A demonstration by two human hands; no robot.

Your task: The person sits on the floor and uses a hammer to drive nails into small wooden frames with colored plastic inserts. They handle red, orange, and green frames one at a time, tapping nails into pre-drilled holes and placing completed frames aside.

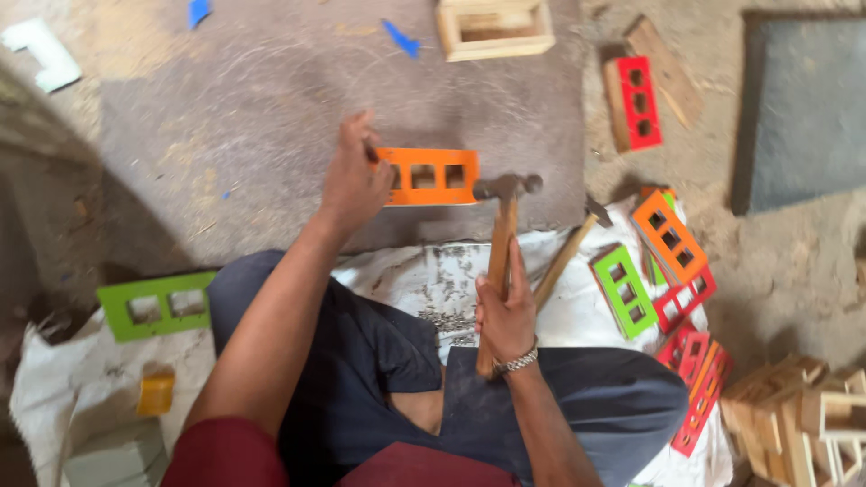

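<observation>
A white sack cloth [577, 316] lay spread over the dusty floor [253, 99] under the seated person's legs, with a scatter of small nails [446, 316] on it just left of the gripping hand. Beyond both hands the bare floor stretched open up to an unpainted wooden box frame [494, 30], whose inside looked to hold only a wooden slat. To the right of the grip, a heap of painted window panels [672, 271] in orange, green and red lay overlapping on the cloth edge, and a second hammer [568, 252] slanted between that heap and the grip.

The orange panel [428, 177] lay with its long axis running left to right, three square openings in a row, just above the hammer head. The left hand [354, 176] pinched closed at the panel's left end, on something too small to tell. The right hand [507, 311] was wrapped tight round the wooden handle of the hammer [502, 261], which stood nearly upright, head pointing away from the person, beside the panel's right end.
</observation>
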